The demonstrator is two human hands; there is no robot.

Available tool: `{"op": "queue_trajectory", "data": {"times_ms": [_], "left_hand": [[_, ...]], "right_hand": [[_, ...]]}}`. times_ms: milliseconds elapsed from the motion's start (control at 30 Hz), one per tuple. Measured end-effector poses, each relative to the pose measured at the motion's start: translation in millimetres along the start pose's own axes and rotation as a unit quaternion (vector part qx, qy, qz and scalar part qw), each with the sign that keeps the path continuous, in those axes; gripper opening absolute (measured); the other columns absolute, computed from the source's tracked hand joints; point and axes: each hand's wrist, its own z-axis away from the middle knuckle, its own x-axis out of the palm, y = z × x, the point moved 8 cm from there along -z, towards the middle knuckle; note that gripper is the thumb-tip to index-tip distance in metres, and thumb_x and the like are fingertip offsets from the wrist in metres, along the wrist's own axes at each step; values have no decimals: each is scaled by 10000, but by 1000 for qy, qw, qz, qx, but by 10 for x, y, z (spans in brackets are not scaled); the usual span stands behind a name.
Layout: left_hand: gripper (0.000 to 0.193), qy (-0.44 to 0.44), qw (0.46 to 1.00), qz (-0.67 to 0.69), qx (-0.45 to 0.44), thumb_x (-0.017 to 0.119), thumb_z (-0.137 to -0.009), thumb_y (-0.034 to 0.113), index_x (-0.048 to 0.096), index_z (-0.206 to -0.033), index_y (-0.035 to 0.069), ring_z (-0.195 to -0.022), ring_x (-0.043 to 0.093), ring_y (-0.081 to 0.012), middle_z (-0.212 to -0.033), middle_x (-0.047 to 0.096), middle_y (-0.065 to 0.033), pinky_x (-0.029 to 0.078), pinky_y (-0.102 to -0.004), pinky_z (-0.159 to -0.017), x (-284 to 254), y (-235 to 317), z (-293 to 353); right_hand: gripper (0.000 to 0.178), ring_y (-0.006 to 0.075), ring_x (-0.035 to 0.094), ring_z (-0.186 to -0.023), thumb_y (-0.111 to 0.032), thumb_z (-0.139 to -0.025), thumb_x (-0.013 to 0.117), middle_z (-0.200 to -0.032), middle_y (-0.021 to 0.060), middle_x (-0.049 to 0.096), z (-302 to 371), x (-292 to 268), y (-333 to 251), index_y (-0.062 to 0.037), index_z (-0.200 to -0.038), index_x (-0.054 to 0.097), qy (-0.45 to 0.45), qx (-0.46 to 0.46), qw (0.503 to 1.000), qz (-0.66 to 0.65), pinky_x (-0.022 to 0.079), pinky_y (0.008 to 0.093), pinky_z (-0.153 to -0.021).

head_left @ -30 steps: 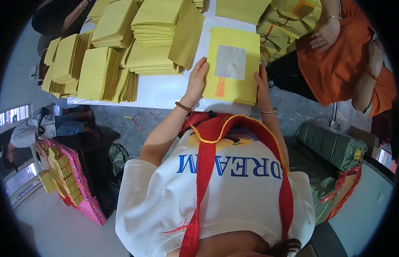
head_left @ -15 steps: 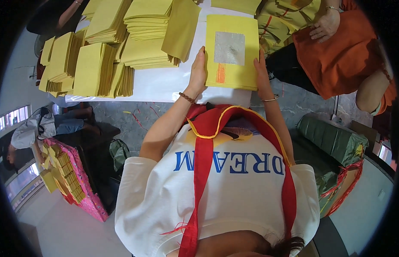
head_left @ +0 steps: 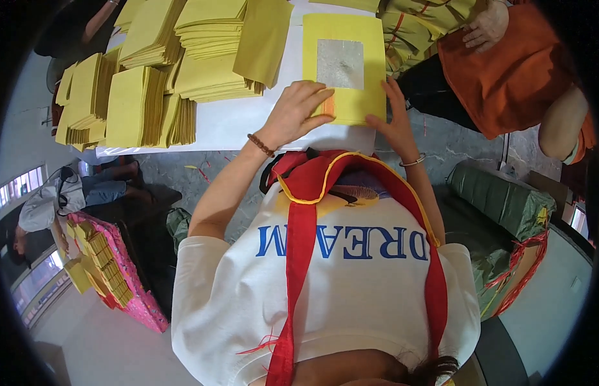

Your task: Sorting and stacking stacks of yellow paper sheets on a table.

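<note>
So, the yellow pile (head_left: 370, 35) is lying on the white tbl (head_left: 228, 125), btw 12 and 1 o'clock, w/ a silver square (head_left: 340, 63) showing on top and an orange mark (head_left: 329, 105) showing below it. The L hand (head_left: 296, 112) is resting on the pile at approx. 7 o'clock of it; its fingers are bending a bit and its thumb is sitting apart from them, but I can't tell if it's pinching any paper. The R hand (head_left: 397, 119) is resting wide at approx. 4 o'clock of the pile, w/ its thumb lying over the near R corner and its fingers lying along the R side. Brown beads (head_left: 261, 145) are going round the L wrist, and a thin bangle (head_left: 412, 161) is going round the R one. Lots of yellow stacks (head_left: 135, 106) are sitting at 10 to 11 o'clock on the same tbl. Another person's hand (head_left: 487, 29) is showing btw 1 and 2 o'clock, near orange cloth (head_left: 505, 71). A green bundle (head_left: 496, 199) is sitting at 3 o'clock.
</note>
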Motion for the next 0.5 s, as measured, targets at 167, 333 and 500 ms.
{"op": "queue_trajectory", "data": {"times_ms": [167, 333, 500], "left_hand": [[432, -134, 981, -95, 105, 643, -788, 247, 558, -1144, 17, -1050, 499, -302, -1157, 543, -140, 430, -379, -890, 137, 21, 43], [386, -156, 981, -60, 102, 631, -798, 237, 574, -1110, 16, -1017, 523, -293, -1127, 568, -130, 445, -365, -876, 104, -5, -6], [382, -161, 968, -133, 137, 640, -784, 236, 580, -1094, 20, -1020, 534, -281, -1114, 578, -133, 450, -354, -882, 120, 75, -6]], "right_hand": [[669, 300, 234, -1342, -236, -700, 745, -1470, 157, 188, 39, 68, 18, -78, -1290, 472, -34, -18, 998, 41, 283, 370, -1057], [645, 308, 219, -1349, -218, -701, 738, -1483, 155, 149, 44, 102, -4, -81, -1279, 486, -58, -36, 997, 39, 287, 376, -1054], [605, 293, 173, -1367, -155, -733, 688, -1494, 159, 108, 61, 130, -18, -92, -1295, 471, -62, -36, 997, -9, 241, 363, -1073]]}}
